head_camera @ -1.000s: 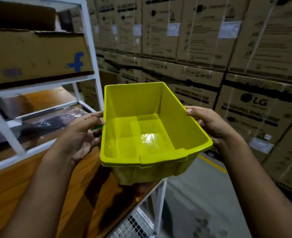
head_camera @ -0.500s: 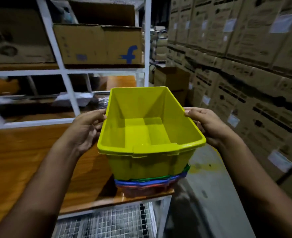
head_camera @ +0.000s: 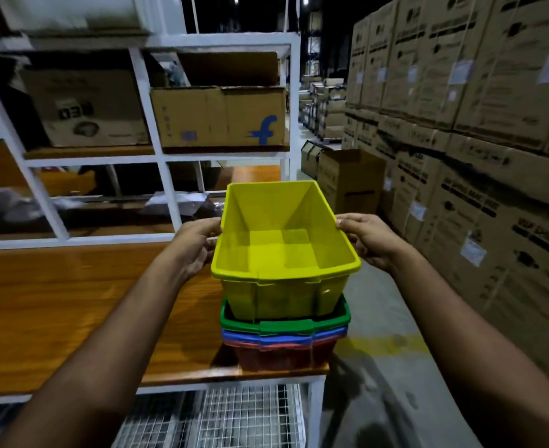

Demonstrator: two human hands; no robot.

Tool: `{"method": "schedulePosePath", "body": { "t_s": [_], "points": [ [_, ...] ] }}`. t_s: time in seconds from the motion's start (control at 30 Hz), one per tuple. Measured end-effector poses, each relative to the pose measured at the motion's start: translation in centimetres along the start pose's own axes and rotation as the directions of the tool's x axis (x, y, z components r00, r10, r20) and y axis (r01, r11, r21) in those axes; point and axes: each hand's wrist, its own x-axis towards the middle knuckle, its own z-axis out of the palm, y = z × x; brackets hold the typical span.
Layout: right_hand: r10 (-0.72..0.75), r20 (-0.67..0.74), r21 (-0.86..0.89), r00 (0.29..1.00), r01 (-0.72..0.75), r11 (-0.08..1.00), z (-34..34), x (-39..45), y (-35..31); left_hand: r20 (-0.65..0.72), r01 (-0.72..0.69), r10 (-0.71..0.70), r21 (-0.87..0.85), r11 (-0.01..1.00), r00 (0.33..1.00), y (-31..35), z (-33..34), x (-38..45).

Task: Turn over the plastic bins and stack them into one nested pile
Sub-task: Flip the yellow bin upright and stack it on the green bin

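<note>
- Head view: a person stands at the right end of a wooden worktop [head_camera: 72, 318], holding a yellow bin [head_camera: 286, 253] open side up with both hands.
- The left hand [head_camera: 195, 244] grips the bin's left long rim, fingers curled over the edge; the right hand [head_camera: 366, 240] grips the right long rim the same way, with its fingertips [head_camera: 342, 221] hooked on the lip.
- The yellow bin's base sits inside a green bin [head_camera: 286, 324], and most of its walls stand above the green rim; whether it is fully seated cannot be told from this angle.
- Under the green bin a blue bin [head_camera: 282, 338] and a red bin [head_camera: 282, 354] are nested one in another, only their rims and the red one's front wall showing.
- The nested pile stands at the worktop's front right corner, just beside the right edge.
- Behind the worktop a white metal rack [head_camera: 156, 156] carries cardboard boxes; one box [head_camera: 221, 118] bears a blue letter "f".
- On the rack's lower shelf lies wrapped, pale packaging [head_camera: 176, 202], blurred and hard to identify.
- Below the worktop a wire mesh shelf [head_camera: 218, 418] shows.
- To the right, across a concrete aisle floor [head_camera: 379, 367], stacked brown cartons [head_camera: 476, 124] with printed labels form a wall; an opened carton [head_camera: 350, 179] stands on the floor near the rack's far end.
</note>
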Motion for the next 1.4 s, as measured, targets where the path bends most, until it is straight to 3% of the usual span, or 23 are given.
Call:
{"method": "schedulePosePath", "body": {
  "t_s": [0.43,0.9,1.2,1.3,1.33,1.4],
  "points": [
    [0.062,0.056,-0.011,0.997,-0.061,0.998,-1.2,1.2,5.0,-0.041,0.104,-0.099,0.150,0.983,0.994,-4.5,-1.0,0.7],
    [0.123,0.053,-0.083,0.991,-0.119,0.989,-2.7,1.6,8.0,0.059,0.109,-0.115,0.100,0.989,0.992,-7.1,-1.5,0.7],
    [0.093,0.042,-0.249,0.995,-0.079,0.965,-2.7,1.2,8.1,-0.089,0.156,-0.142,0.164,0.974,0.986,-6.8,-1.6,-0.1],
    [0.022,-0.026,-0.423,0.999,-0.031,0.906,-2.0,0.7,7.6,-0.152,0.106,-0.082,0.162,0.981,0.985,-6.7,-1.6,-0.8],
    [-0.043,-0.058,-0.540,0.997,0.005,0.842,-1.7,0.5,7.3,-0.166,0.083,-0.054,0.176,0.981,0.985,-6.6,-1.7,-1.2],
    [-0.218,-0.069,-0.802,0.974,0.075,0.592,-0.7,0.0,6.8,-0.180,0.037,0.004,0.224,0.974,0.984,-6.1,-1.9,-2.2]
  ]
}}
